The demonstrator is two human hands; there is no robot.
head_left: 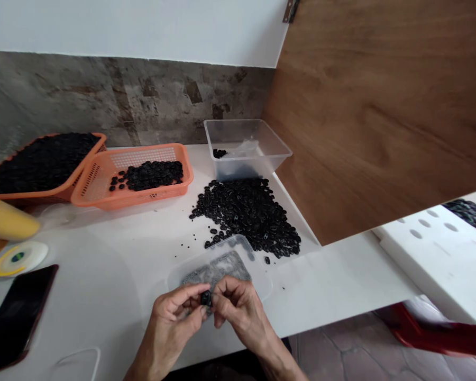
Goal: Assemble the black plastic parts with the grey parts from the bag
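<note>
Both hands (206,309) pinch one black part (206,298), apparently.

Phone (14,312), yellow bottle (6,219), white foam block (440,254).

White table (115,275), running along a grey stone-patterned wall. At back left, two orange baskets side by side: a tilted basket (43,161) heaped with small black parts, and a mesh basket (133,177) with a smaller batch. Further right, a clear plastic tub (246,148) holding a few black parts. Just in front of the tub, a loose pile of black parts (248,211) spread straight on the tabletop, some strays scattered beside it. Near the front edge, a clear plastic lid (222,264). At far left, a yellow bottle (6,219) lying on its side, a white and yellow disc (19,257), and a dark phone (16,312) lying flat.
</note>
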